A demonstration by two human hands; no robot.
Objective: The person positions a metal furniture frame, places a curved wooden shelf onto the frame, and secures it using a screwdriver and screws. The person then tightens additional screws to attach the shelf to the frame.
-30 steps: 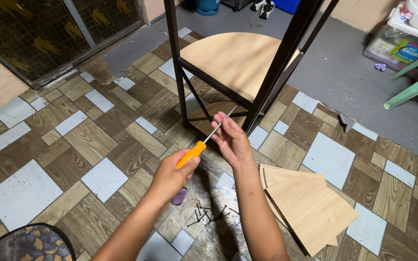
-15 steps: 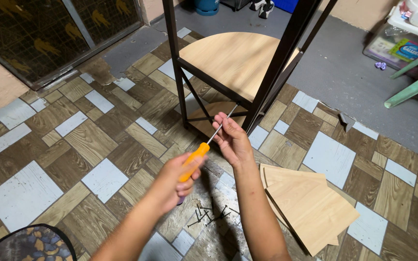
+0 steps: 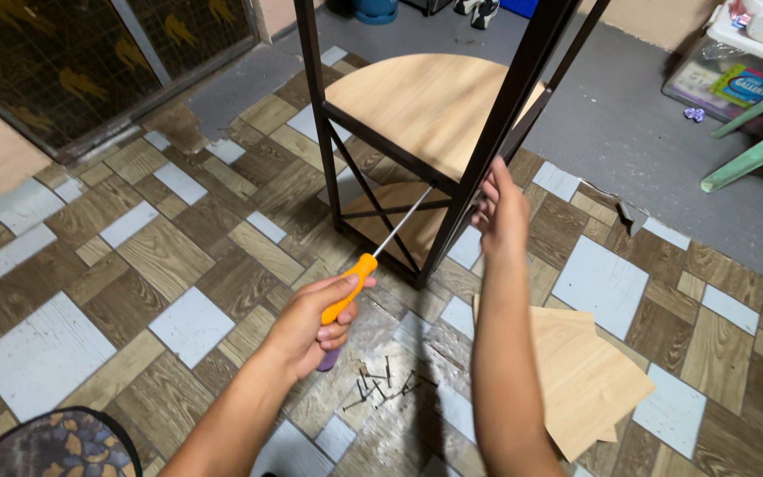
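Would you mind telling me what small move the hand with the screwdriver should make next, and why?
Probably ease the screwdriver tip forward to the frame joint under the shelf. The left hand grips the orange handle, its shaft aims at the post, and the right hand rests there.

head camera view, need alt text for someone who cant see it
A left hand points an orange-handled screwdriver at a black metal shelf frame; the right hand touches its post. Loose screws and wooden panels lie on the floor.
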